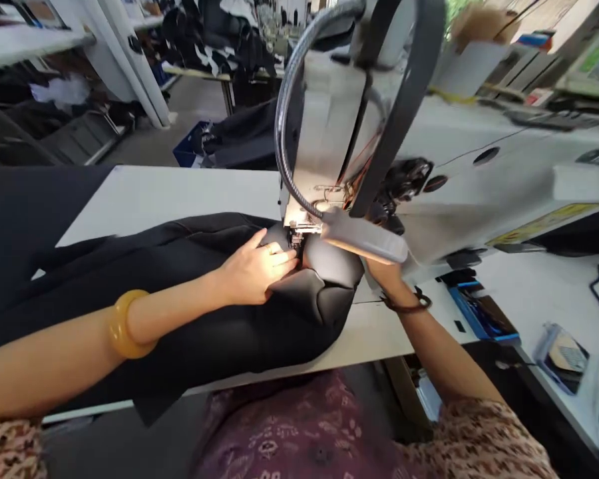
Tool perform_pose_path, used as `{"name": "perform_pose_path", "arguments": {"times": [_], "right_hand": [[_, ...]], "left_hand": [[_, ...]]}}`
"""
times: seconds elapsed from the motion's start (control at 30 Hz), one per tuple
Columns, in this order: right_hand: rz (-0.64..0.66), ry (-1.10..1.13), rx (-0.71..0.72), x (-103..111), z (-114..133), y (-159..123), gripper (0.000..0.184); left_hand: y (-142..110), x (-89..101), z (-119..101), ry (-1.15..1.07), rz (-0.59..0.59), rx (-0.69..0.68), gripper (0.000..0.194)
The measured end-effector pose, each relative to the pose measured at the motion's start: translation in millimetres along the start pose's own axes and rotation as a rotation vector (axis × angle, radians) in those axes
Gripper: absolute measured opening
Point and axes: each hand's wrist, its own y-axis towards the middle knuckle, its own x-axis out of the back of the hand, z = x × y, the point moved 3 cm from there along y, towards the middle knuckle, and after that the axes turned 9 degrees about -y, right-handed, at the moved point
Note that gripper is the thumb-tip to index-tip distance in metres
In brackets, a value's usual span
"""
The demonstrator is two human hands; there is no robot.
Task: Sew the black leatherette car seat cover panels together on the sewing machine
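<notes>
Black fabric (194, 332) lies bunched across the sewing machine's white table and runs under the presser foot (296, 239). My left hand (257, 267), with a ring on one finger, presses flat on the fabric just left of the presser foot, its fingers stretched out. Behind the grey lamp head (367, 237), my right hand (383, 271) is mostly hidden at the right side of the fabric; its fingers do not show. The sewing machine (324, 126) stands over the fabric, its needle area brightly lit. A fold of the fabric rises to the right of the foot.
A braided flexible lamp neck (281, 126) curves in front of the machine head. On the right are a blue-edged box (479, 309) and a small clear case (562, 359). A blue bin (187, 148) stands behind the white table (180, 189).
</notes>
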Motion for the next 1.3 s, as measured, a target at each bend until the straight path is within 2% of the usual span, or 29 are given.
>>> {"name": "perform_pose_path", "arguments": {"times": [0.07,0.13,0.17,0.2,0.27,0.37,0.5,0.67,0.93,1.03,1.13,1.2,1.23,1.3], "right_hand": [[-0.054,-0.048,0.231,15.3,38.8,-12.2,0.025],[0.045,-0.079,0.684,20.4,89.2,-21.4,0.029],[0.117,-0.12,0.83,19.1,109.3,-23.1,0.034],[0.163,-0.196,0.906,16.4,124.0,-22.5,0.037],[0.215,-0.365,0.967,9.3,138.2,-20.9,0.037],[0.219,-0.53,0.991,4.0,131.8,-29.4,0.033],[0.222,-0.571,0.988,5.1,113.1,-45.1,0.028],[0.239,-0.565,1.006,4.4,114.6,-40.8,0.025],[0.238,-0.567,0.996,6.1,116.9,-20.5,0.027],[0.254,-0.52,0.995,6.8,119.2,-20.4,0.024],[0.329,-0.308,0.931,7.2,107.9,-24.5,0.02],[0.301,-0.073,0.705,6.9,81.9,-25.6,0.031],[0.243,0.044,0.52,5.8,61.6,-25.4,0.037],[0.09,0.216,0.044,-0.1,10.2,-26.5,0.047]], "left_hand": [[-1.1,-2.1,0.7,-0.001,-0.021,0.021,0.051],[-1.4,-3.1,1.3,0.016,-0.042,0.028,0.048],[-1.1,-3.4,1.7,0.031,-0.045,0.029,0.043],[-0.5,-3.5,2.0,0.052,-0.046,0.034,0.038],[0.6,-3.3,1.3,0.097,-0.044,0.042,0.035],[0.7,-3.2,-3.3,0.151,-0.042,0.041,0.046],[-0.9,-5.4,-7.3,0.187,-0.039,0.042,0.047],[-3.7,-6.5,-5.7,0.152,-0.077,0.041,0.047],[1.6,-3.9,-1.0,0.115,-0.003,0.16,0.054],[1.7,-6.9,-1.2,0.085,-0.051,0.127,0.052],[-0.5,-12.4,0.1,-0.007,-0.095,0.058,0.049],[-2.6,-15.1,2.3,-0.07,-0.111,0.034,0.046],[-3.5,-15.8,3.4,-0.09,-0.116,0.027,0.044],[-4.6,-15.7,4.9,-0.106,-0.13,0.014,0.039]]}}
